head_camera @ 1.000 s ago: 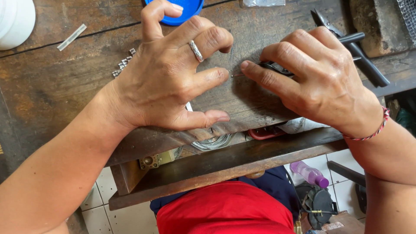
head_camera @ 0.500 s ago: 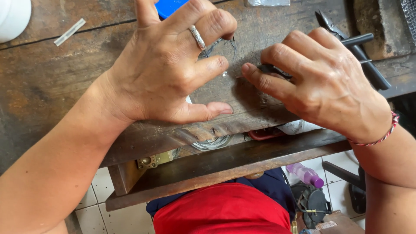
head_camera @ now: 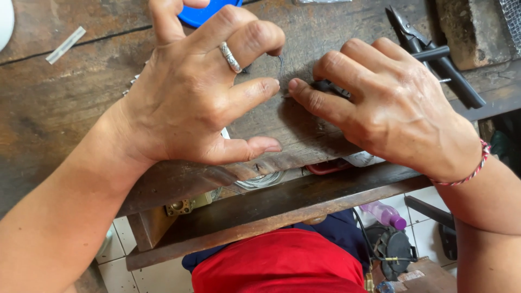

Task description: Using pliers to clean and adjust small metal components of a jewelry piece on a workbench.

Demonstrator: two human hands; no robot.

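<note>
The left hand [head_camera: 190, 103] pinches a thin wire [head_camera: 280, 68] upright near the workbench's [head_camera: 65, 103] front edge; the right hand [head_camera: 391, 108] grips small pliers [head_camera: 325, 86] beside it; a slip could bend the wire or prick a fingertip.

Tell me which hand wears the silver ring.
The left hand: a silver ring sits on one of its fingers. The right hand has bare fingers and only a red cord bracelet at the wrist.
</note>
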